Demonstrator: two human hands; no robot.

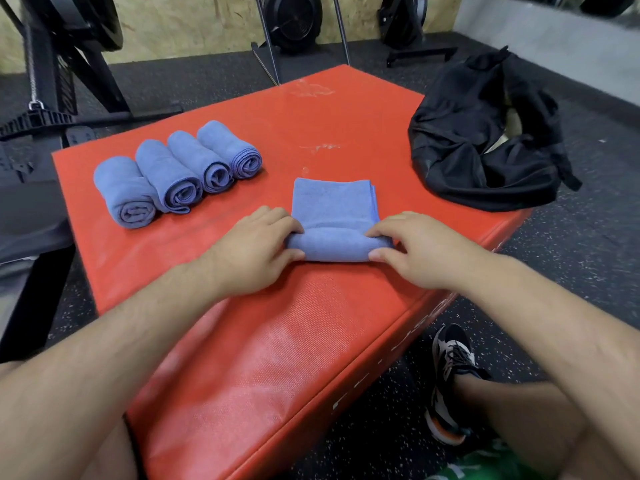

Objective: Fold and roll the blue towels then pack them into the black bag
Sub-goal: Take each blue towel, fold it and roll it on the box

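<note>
Rolls (166, 171) left on box (311, 116); bag (485, 133) right, maybe overhanging.

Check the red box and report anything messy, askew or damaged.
Nothing serious. In the row of four, the second roll from the left has a loose tail sticking out underneath. The red box shows pale scuffs near its far corner. The black bag lies crumpled at the right edge.
</note>
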